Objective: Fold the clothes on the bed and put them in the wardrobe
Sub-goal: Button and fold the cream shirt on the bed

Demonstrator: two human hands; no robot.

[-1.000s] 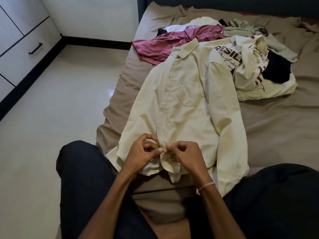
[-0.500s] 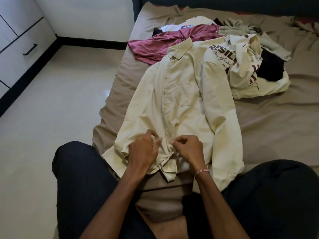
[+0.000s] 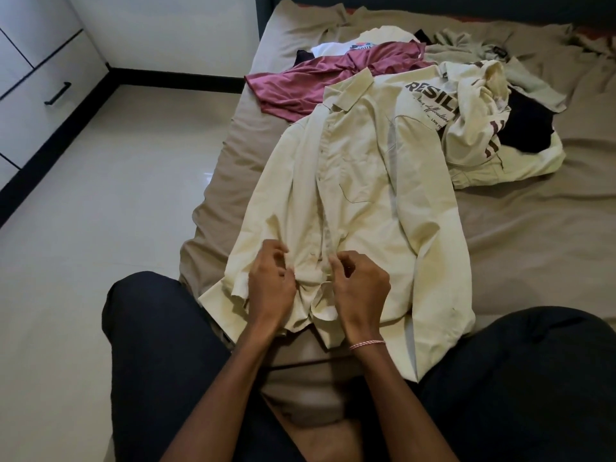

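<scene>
A cream button-up shirt (image 3: 363, 181) lies face up on the bed, collar away from me, hem toward my knees. My left hand (image 3: 271, 291) and my right hand (image 3: 361, 290) sit side by side at the lower end of the button placket. Both have curled fingers that pinch the cloth on either side of the placket. The fabric bunches up between them. The fingertips are partly hidden in the folds. The hem and a cuff hang near the bed's front edge.
Behind the shirt lie a maroon garment (image 3: 320, 81), a white tee (image 3: 336, 48), a cream printed garment (image 3: 473, 128) with a black piece (image 3: 523, 128), and a grey-green one (image 3: 466, 45). Brown bedsheet (image 3: 533, 228). Wardrobe drawers (image 3: 40, 95) stand left across the tiled floor (image 3: 100, 211). My dark-trousered knees flank the arms.
Both hands have shifted slightly up the placket and a little apart, from fingertips meeting at one spot to pinching the cloth on either side. The view tilted a little.
</scene>
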